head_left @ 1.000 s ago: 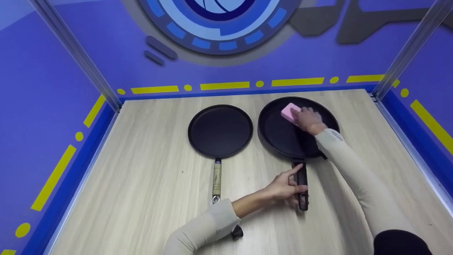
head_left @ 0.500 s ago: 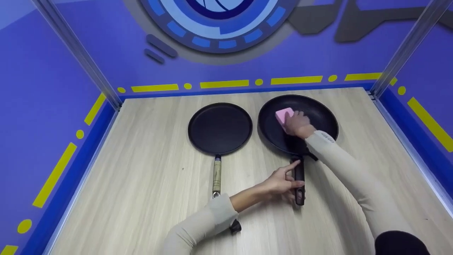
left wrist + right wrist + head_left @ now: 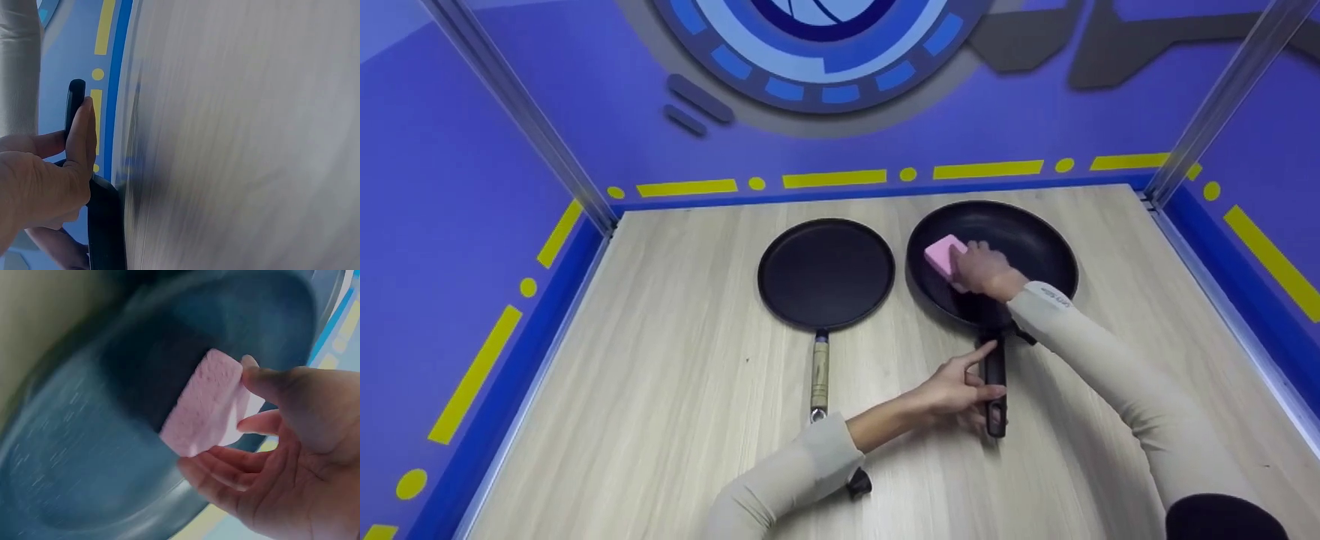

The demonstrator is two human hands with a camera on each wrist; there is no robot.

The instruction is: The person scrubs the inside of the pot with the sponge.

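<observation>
A deep black frying pan (image 3: 1027, 247) lies at the back right of the table, its black handle (image 3: 996, 375) toward the person. My left hand (image 3: 956, 390) grips that handle from the left side, index finger stretched along it near the pan. In the left wrist view, the fingers and thumb of the left hand (image 3: 56, 174) wrap the handle (image 3: 74, 104). My right hand (image 3: 982, 270) holds a pink sponge (image 3: 941, 255) inside the pan, over its left part. The right wrist view shows the sponge (image 3: 205, 405) between thumb and fingers, its edge against the dark pan surface (image 3: 95, 455).
A flat black pan (image 3: 826, 274) with a wooden handle (image 3: 820, 371) lies to the left of the frying pan. A small black object (image 3: 859, 482) pokes out beside the left sleeve. Blue panels (image 3: 810, 157) enclose the wooden table (image 3: 675, 337) at the back and sides.
The right hand has moved the pink sponge left and slightly toward the person across the pan. The left hand keeps its grip on the handle.
</observation>
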